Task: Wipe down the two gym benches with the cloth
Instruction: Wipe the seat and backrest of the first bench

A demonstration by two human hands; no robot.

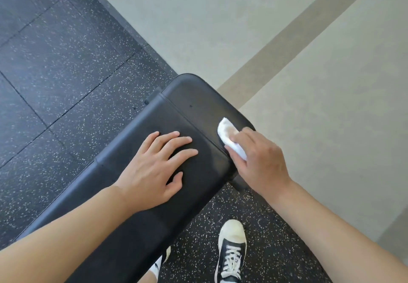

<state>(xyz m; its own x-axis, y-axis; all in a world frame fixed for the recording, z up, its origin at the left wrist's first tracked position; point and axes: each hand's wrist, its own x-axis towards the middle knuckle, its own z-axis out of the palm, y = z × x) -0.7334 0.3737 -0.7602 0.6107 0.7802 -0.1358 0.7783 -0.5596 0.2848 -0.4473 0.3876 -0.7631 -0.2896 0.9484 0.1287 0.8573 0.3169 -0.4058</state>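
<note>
Head view, nearest edge: black-and-white sneaker (231, 251) planted on speckled black rubber flooring (66, 66), just right of black padded bench (136, 234) running diagonally from lower left toward centre. Farther up, left hand (152, 170) laid flat on long pad, fingers straight and spread, holding nothing. Right hand (258, 161) at bench's right edge, fingers curled over white cloth (229, 136), pressing it onto short end pad beside seam between both pads. Cloth partly hidden under fingers, bunched end poking out toward far end. Beyond bench end, pale grey floor (220, 17) crossed by tan stripe (298, 40).
</note>
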